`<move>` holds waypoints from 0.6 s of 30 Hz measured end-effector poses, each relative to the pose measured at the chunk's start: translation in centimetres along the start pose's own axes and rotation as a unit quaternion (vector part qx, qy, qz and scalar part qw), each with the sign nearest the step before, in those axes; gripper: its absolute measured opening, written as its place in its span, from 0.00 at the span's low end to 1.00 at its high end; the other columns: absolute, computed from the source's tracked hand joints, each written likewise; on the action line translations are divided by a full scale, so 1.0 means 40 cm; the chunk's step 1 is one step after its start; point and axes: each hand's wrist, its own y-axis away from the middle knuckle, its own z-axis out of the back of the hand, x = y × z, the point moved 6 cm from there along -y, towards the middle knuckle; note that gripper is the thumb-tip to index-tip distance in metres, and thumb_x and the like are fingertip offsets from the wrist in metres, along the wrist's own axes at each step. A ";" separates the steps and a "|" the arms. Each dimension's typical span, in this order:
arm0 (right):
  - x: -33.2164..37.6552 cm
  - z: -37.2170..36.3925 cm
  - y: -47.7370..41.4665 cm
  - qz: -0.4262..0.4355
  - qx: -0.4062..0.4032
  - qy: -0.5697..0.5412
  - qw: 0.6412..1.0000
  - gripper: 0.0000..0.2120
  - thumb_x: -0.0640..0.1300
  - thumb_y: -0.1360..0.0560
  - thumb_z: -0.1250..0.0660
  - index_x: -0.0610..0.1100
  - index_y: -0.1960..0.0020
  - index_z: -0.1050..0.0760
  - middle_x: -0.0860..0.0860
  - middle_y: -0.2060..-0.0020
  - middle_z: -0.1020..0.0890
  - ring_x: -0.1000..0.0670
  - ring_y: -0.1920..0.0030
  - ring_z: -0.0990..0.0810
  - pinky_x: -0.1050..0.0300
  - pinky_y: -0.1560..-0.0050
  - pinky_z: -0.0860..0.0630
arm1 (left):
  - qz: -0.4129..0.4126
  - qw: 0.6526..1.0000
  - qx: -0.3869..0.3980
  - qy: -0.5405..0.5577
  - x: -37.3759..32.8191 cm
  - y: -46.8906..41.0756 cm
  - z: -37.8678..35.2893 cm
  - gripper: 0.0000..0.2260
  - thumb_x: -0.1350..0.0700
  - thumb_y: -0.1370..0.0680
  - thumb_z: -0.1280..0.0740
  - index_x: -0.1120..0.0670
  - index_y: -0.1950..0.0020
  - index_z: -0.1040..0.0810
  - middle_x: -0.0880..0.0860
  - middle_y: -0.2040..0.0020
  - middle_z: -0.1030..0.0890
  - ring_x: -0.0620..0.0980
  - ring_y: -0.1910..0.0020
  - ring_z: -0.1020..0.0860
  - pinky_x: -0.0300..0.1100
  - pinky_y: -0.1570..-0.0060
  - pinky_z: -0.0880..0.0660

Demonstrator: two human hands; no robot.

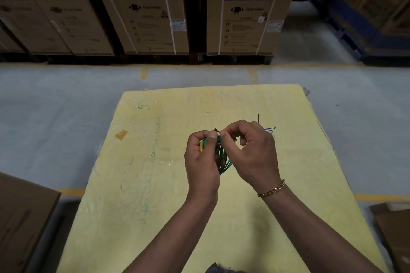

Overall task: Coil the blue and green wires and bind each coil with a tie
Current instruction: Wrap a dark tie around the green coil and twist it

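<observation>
As two hands (203, 162) (253, 153) grip, one green coil (224, 163)

Tall washing-machine cartons (153, 6) line a grey concrete floor (55, 106) behind a yellow worktop (199, 104).

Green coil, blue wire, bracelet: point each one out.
Green coil (224, 160), head view, on the lower loops.
Blue wire (269, 131), head view, on its loose end.
Bracelet (271, 190), head view, on the middle links.
</observation>
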 end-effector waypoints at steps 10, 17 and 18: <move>0.021 0.011 0.002 0.015 -0.046 0.002 0.999 0.06 0.49 0.27 0.32 0.49 0.62 0.23 0.61 0.68 0.22 0.58 0.64 0.29 0.59 0.63 0.31 | -0.051 0.998 -0.015 -0.029 -0.013 0.004 -0.006 0.04 0.46 0.23 0.32 0.44 0.56 0.24 0.57 0.51 0.18 0.52 0.57 0.23 0.49 0.60 0.23; 0.023 0.012 -0.001 0.011 -0.044 0.005 0.999 0.08 0.51 0.28 0.34 0.49 0.64 0.23 0.61 0.69 0.22 0.57 0.65 0.29 0.56 0.65 0.29 | -0.071 0.997 -0.020 -0.032 -0.012 0.004 -0.005 0.04 0.47 0.23 0.32 0.44 0.57 0.24 0.55 0.52 0.17 0.51 0.58 0.23 0.50 0.60 0.24; 0.023 0.011 -0.002 0.010 -0.042 0.007 0.999 0.09 0.52 0.28 0.34 0.49 0.64 0.23 0.61 0.69 0.23 0.58 0.65 0.29 0.56 0.65 0.29 | -0.077 0.996 -0.023 -0.035 -0.012 0.003 -0.005 0.04 0.49 0.22 0.32 0.44 0.57 0.24 0.54 0.53 0.17 0.50 0.58 0.22 0.50 0.60 0.24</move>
